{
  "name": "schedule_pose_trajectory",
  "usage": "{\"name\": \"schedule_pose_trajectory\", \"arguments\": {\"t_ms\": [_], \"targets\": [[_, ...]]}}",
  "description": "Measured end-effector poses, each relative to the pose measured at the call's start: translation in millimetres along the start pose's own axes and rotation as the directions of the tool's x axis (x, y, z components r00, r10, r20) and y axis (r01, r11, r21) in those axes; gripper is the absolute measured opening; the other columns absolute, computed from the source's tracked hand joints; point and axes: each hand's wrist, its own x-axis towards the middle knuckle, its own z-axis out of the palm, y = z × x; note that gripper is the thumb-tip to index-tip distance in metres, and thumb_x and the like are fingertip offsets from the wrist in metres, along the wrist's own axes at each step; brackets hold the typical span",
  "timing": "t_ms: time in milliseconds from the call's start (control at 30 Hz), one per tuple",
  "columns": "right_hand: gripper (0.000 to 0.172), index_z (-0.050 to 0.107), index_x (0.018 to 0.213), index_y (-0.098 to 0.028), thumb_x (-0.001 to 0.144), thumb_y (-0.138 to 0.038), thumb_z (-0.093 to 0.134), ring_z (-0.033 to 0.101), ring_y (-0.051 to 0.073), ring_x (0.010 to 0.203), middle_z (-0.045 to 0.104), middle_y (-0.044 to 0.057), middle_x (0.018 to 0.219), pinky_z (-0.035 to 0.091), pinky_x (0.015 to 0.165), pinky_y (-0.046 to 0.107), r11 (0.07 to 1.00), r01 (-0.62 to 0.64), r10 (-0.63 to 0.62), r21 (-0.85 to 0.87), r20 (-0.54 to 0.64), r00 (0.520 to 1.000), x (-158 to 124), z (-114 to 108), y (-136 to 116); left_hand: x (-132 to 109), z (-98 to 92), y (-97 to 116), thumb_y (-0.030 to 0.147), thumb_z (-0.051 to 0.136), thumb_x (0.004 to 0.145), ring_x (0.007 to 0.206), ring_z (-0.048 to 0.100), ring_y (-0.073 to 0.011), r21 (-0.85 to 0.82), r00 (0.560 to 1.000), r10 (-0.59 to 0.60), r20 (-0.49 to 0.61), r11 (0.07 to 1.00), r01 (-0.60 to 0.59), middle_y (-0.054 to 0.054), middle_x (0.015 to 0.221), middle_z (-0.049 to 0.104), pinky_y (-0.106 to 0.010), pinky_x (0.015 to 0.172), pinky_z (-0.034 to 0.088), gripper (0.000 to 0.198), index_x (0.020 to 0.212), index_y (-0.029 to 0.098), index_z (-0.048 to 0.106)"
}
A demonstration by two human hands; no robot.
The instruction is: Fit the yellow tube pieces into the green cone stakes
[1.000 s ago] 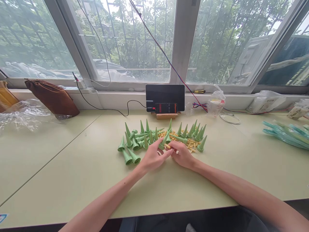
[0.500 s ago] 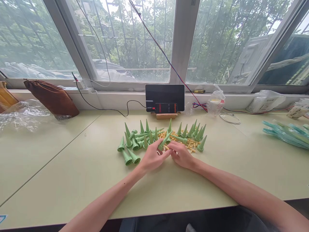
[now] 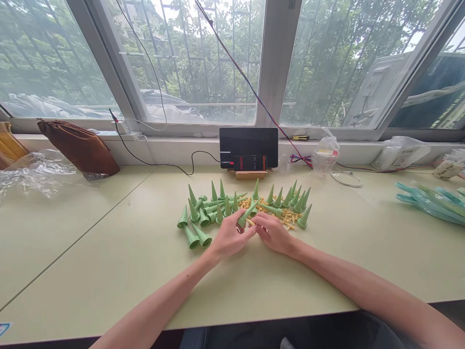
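L hand [image 3: 229, 237] grip clasps a green cone [image 3: 248, 213]; R hand [image 3: 275, 233] grip pinches a yellow plug [image 3: 250, 222] at its open end, over table [image 3: 109, 261].

Head view — down over table [image 3: 109, 252], windowward.

Both forearms converge, hands meeting just in front of cone pile [image 3: 218, 206]. Left hand [image 3: 229, 237] clamped on one cone [image 3: 248, 214]; right hand [image 3: 273, 233] fingertips pinched, touching the left fingertips.
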Motion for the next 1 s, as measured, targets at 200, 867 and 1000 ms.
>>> {"name": "schedule_pose_trajectory", "arguments": {"t_ms": [200, 867, 1000], "targets": [[0.014, 0.055, 0.083, -0.018, 0.092, -0.015, 0.045, 0.045, 0.013, 0.063, 0.051, 0.002, 0.073, 0.037, 0.052, 0.022, 0.994, -0.051, 0.055, 0.096, -0.031, 0.998, 2, 0, -3, -1, -0.3, 6, 0.047, 0.065, 0.080, 0.052, 0.040, -0.0066, -0.067, 0.999, 0.033, 0.013, 0.997, -0.032, 0.004, 0.075, 0.051, -0.019, 0.048, 0.035, 0.044, 0.113, 0.020, 0.057], [0.039, 0.052, 0.078, -0.019, 0.094, -0.054, 0.048, 0.052, 0.011, 0.047, 0.054, -0.002, 0.060, 0.040, 0.044, 0.024, 0.665, -0.419, 0.345, 0.618, 0.244, 0.907, 7, -7, -9, -2, 0.8, 9, 0.050, 0.061, 0.083, 0.057, 0.058, -0.0120, -0.121, 1.000, -0.012, 0.024, 0.993, 0.015, 0.001, 0.078, 0.063, -0.023, 0.053, 0.048, 0.052, 0.124, 0.021, 0.049], [0.043, 0.051, 0.075, -0.019, 0.093, -0.057, 0.047, 0.054, 0.012, 0.049, 0.051, -0.003, 0.057, 0.038, 0.043, 0.023, 0.623, -0.472, 0.360, 0.624, 0.307, 0.881, 10, -8, -9, -2, 2.3, 4, 0.052, 0.060, 0.084, 0.057, 0.060, -0.0125, -0.067, 1.000, -0.012, 0.021, 0.998, 0.013, -0.002, 0.086, 0.066, -0.024, 0.054, 0.049, 0.059, 0.131, 0.020, 0.045]]}}
